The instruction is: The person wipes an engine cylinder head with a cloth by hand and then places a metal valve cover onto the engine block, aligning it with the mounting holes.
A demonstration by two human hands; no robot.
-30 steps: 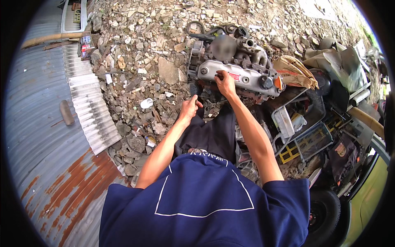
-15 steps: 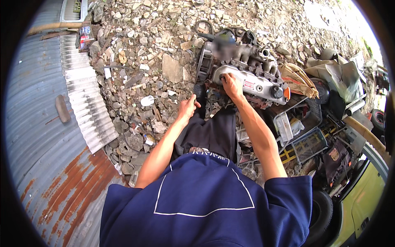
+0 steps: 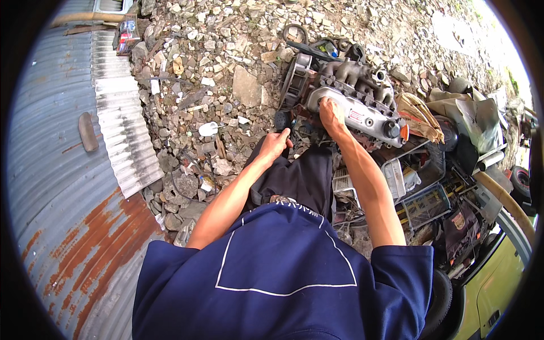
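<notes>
My right hand (image 3: pixel 332 117), curled against the silver engine cover (image 3: pixel 358 114), should bear squarely; its grip I cannot determine.

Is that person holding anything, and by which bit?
The right hand is at the left end of the silver engine cover, but I can't tell whether it or the left hand holds anything.

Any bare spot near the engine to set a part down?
Best: the flat stone slab left of the engine, ringed by rubble. Farther left, the corrugated metal sheet is open between the brown block and the rusty patch. Crowded: right of the engine, with paper sack and mesh basket.
</notes>
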